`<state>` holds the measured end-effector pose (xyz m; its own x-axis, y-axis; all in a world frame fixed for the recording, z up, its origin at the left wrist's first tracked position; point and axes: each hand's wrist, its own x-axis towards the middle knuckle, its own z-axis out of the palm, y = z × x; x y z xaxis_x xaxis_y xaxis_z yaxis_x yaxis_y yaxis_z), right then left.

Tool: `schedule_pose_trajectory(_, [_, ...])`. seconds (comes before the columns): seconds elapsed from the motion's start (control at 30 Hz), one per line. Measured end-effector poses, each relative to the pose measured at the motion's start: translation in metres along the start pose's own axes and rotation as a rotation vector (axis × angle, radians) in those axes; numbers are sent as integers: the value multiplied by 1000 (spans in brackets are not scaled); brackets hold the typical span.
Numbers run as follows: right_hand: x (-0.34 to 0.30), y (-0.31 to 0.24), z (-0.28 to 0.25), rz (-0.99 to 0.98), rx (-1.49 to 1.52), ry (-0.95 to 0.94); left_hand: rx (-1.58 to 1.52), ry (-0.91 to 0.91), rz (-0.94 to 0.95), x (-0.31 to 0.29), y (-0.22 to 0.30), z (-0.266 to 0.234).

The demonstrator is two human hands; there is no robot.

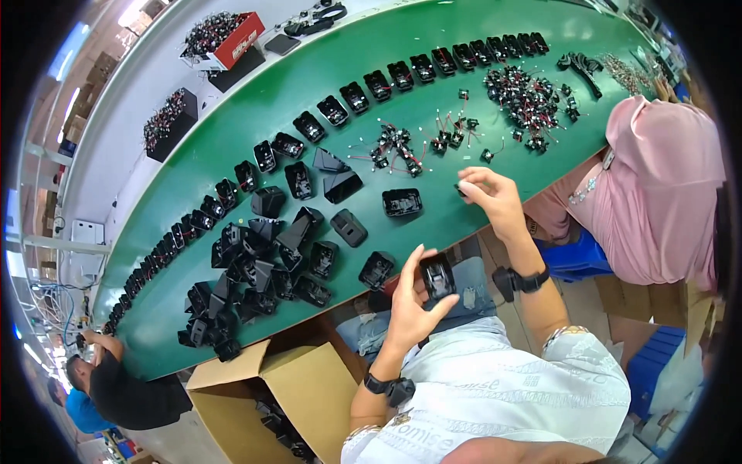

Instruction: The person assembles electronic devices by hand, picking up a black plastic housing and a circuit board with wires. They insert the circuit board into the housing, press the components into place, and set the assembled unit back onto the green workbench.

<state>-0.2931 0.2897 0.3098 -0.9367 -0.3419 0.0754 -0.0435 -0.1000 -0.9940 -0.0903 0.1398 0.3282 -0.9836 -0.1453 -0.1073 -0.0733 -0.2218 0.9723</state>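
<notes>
Left grip pinches upward-opening black housing, long axis forward; right grip pinches dark part.

White lettering marks the red box, grey lettering the white shirt.

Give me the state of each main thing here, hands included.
Left hand, gripping a black housing
Right hand, raised, pinching a small dark piece
Row of housings, lined up
Housing pile, jumbled
Large wired-part heap, loose
Cardboard box, open, black parts inside
Red-sided box, heaped full
</notes>
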Motion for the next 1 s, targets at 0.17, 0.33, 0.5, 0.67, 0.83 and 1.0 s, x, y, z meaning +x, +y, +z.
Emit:
schedule_pose_trajectory(0.17, [-61, -47, 15, -156, 25, -177, 167, 140, 202, 18, 9, 10])
schedule_pose_trajectory(0.33, [-64, -52, 25, -456, -342, -245, 246, 153, 251, 19, 13, 3])
schedule_pose_trajectory(0.5, [-66, -47, 31, -577, -434, -368, 328, 180, 275, 20, 22, -2])
schedule_pose_trajectory(0.67, [-62, -44, 40, -551, -494, -352, 358, 189, 304, 24, 19, -8])
schedule_pose_trajectory(0.83, [-54, -49, 40, -646, -566, -428, 359, 143, 137, 19, 28, -15])
schedule_pose_trajectory(1.0, [-50, -59, 43, -698, -658, -491, 520, 147, 231, 21, 30, -17])
